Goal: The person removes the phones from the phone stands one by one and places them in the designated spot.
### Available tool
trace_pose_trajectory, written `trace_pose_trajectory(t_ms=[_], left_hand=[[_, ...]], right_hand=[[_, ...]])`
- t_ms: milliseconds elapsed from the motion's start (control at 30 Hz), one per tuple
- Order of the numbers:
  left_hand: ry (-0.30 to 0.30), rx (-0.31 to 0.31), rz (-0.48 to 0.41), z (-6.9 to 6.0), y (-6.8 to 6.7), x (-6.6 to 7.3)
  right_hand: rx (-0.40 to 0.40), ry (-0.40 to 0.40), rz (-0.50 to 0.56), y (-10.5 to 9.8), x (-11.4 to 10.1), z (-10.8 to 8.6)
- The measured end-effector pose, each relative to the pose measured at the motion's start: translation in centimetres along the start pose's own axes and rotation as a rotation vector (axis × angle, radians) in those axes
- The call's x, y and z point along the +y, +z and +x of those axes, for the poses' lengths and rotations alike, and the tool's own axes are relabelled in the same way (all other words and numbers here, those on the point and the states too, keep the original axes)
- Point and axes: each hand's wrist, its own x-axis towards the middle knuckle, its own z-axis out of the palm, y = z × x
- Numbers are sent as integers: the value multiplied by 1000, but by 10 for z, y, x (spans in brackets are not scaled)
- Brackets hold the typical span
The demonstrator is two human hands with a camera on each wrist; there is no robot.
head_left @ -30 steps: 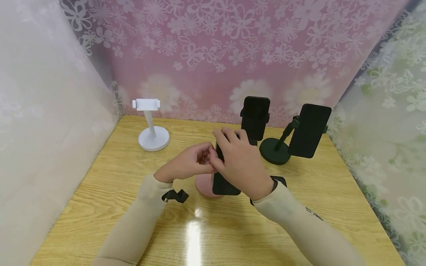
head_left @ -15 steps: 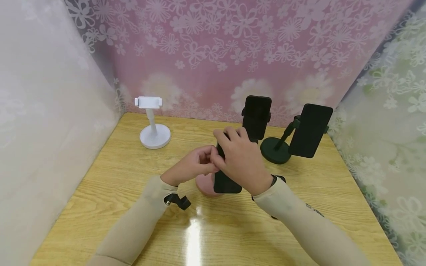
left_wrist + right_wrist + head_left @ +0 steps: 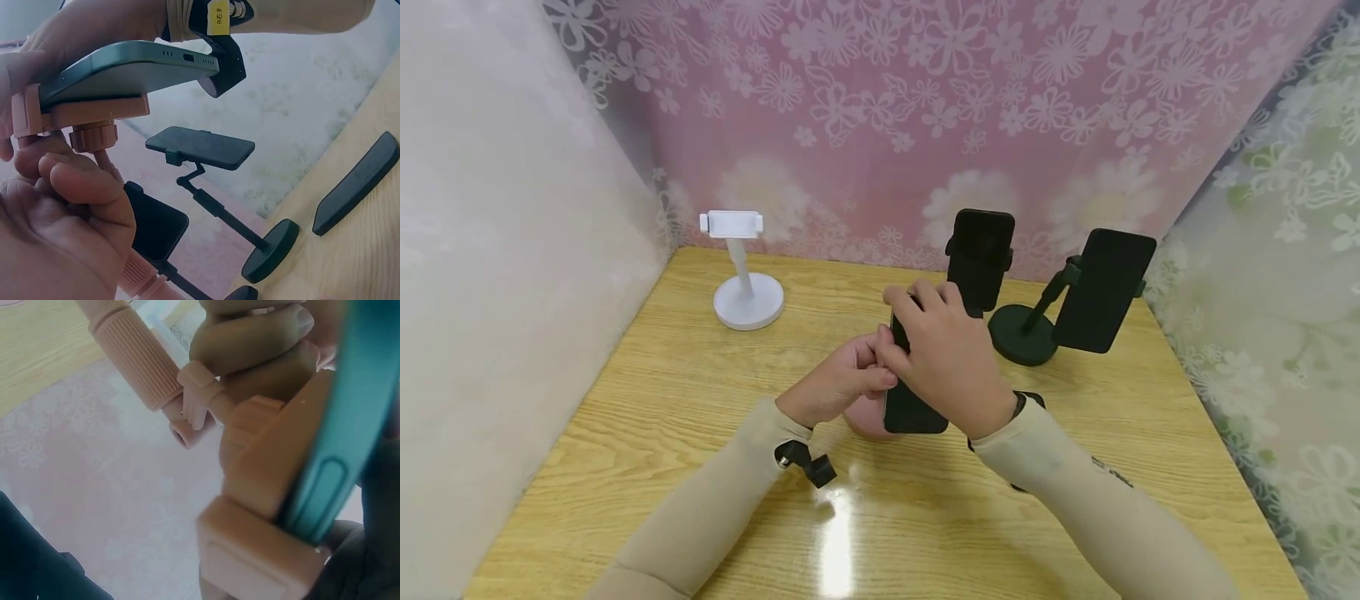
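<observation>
In the head view a black-screened phone [image 3: 913,412] stands over the round pink base of a phone stand [image 3: 867,421]. My right hand [image 3: 951,362] grips the phone from the front, fingers over its top edge and thumb at its left side. At that same left side my left hand [image 3: 835,385] holds the stand's clamp with curled fingers. From the left wrist, the pink clamp [image 3: 94,112] lies along the back of the green-edged phone [image 3: 137,69], its end piece against the phone's side. The right wrist view shows the clamp jaw close up, against the phone's edge.
Two dark stands hold phones at the back right: one black phone [image 3: 981,258] and one tilted phone [image 3: 1105,292]. A white phone stand [image 3: 747,300] is at the back left. Another phone [image 3: 1032,397] lies on the table, partly behind my right wrist.
My left hand has shifted slightly right, and its wrist has turned a little. My right hand stays on the phone, with almost no movement. The head view has tilted slightly.
</observation>
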Motion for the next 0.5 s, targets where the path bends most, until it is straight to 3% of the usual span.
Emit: trace_pose_trajectory(t_ms=[500], left_hand=[[19, 24, 29, 1, 1, 2]], right_hand=[[1, 7, -14, 2, 1, 1]])
